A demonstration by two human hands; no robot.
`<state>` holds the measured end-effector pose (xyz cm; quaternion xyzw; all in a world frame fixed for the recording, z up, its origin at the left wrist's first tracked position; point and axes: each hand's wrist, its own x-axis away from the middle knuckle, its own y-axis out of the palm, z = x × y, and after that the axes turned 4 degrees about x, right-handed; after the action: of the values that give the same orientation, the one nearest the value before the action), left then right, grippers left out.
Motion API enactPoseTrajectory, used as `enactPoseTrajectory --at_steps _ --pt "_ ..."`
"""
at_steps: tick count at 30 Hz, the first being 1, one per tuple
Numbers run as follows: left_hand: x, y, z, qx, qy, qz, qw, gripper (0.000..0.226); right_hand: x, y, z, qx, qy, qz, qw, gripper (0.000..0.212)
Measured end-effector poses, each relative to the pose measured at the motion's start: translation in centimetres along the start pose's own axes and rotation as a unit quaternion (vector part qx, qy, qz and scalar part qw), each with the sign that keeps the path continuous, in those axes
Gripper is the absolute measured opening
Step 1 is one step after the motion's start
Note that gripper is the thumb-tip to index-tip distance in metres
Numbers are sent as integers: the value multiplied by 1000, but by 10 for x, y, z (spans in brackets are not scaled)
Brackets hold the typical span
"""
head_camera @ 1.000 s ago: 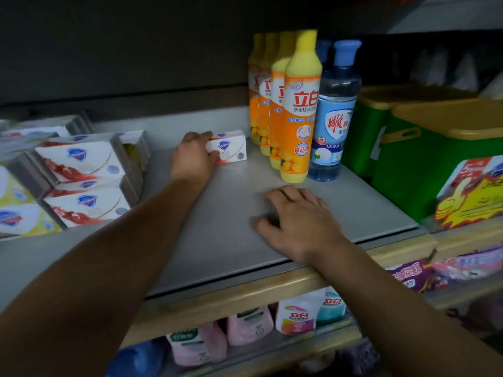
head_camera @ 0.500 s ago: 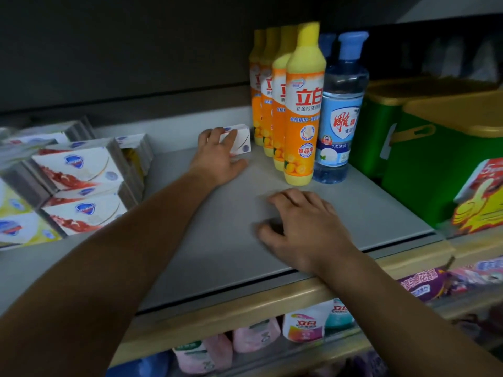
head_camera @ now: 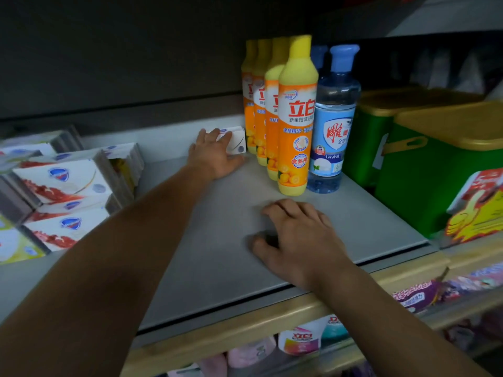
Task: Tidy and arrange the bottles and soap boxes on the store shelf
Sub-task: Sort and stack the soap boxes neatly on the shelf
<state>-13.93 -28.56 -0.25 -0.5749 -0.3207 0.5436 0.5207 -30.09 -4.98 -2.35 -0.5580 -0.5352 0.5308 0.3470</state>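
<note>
1 soap box (head_camera: 236,139) is in play: a small white carton far back on the grey shelf (head_camera: 217,240), against the rear wall and just left of the row of 4 orange-and-yellow bottles (head_camera: 295,123), close enough that I cannot tell whether it touches the rearmost one. The left hand (head_camera: 213,156) reaches deep, its fingers curled over the box's top and left face with the thumb low near the shelf surface, so it holds the box rather than merely nudging it. The right hand (head_camera: 295,240) rests on the shelf near the front edge, fingers loosely bent and slightly spread, holding nothing and apparently bracing the reach. To do this well, the box should probably slide flat along the shelf, square to the wall, without bumping the tall, narrow bottles, which look easy to topple. Other soap boxes (head_camera: 62,186) sit stacked at far left.
</note>
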Motion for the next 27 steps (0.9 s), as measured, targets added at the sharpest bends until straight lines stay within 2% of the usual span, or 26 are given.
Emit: enactPoseTrajectory --at_steps 5,10,13,16,19,23,25,27 --pt "40 -27 10 73 30 55 995 63 0 -3 -2 -7 11 -11 1000 59" --pt "127 -56 1 90 82 -23 992 52 -1 -7 -4 -3 27 -29 999 57" --pt "185 -77 -18 105 110 -21 988 46 -5 -7 -13 3 63 -34 997 58" --pt "241 -95 -43 120 103 -14 987 39 -15 -6 -37 33 99 -42 994 61" --pt "287 -106 -76 121 62 -20 991 39 -22 -1 -71 -4 57 -37 998 57" --pt "326 -121 -121 129 -24 -1 991 48 -27 8 -126 -121 -41 11 992 45" --pt "339 -123 -138 110 -37 13 993 58 -31 12 -154 -145 -87 28 985 40" --pt "345 -119 -147 113 -42 28 992 57 -37 15 -177 -158 -118 47 979 39"
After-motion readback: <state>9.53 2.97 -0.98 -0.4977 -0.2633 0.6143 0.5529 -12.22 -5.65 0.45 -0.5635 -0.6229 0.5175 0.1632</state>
